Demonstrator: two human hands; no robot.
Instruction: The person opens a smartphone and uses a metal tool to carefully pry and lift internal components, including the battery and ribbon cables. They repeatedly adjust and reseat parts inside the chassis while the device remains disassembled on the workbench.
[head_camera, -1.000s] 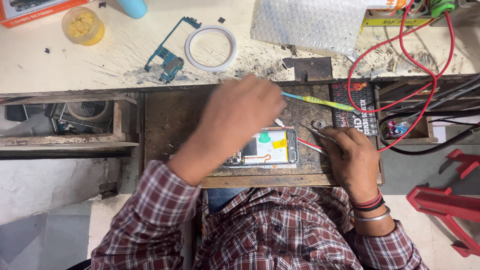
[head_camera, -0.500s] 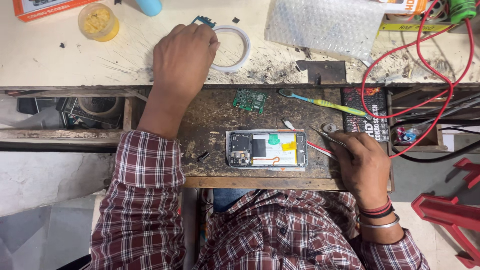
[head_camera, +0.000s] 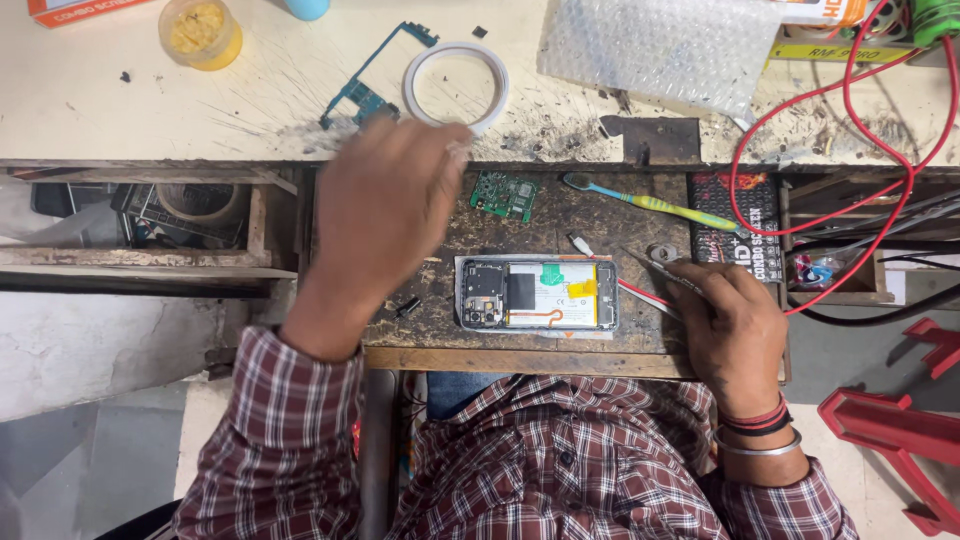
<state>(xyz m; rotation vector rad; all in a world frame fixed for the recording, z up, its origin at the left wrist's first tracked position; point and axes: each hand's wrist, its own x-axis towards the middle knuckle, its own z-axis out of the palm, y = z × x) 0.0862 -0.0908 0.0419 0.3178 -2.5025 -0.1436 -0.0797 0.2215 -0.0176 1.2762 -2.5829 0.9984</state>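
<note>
Two hands at an open phone on a worn wooden board

The phone (head_camera: 537, 293) lies flat with its back off, showing a black camera block and a yellow tab. Right of the phone, the right hand (head_camera: 728, 325) pinches thin tweezers (head_camera: 655, 272), ready to pick. Left of it, the left hand (head_camera: 385, 205) hovers blurred, holding nothing I can see.

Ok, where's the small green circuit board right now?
In the head view, the small green circuit board lies on the dark work surface, above the opened phone, right of the left hand and left of the blue-and-yellow toothbrush.
</note>
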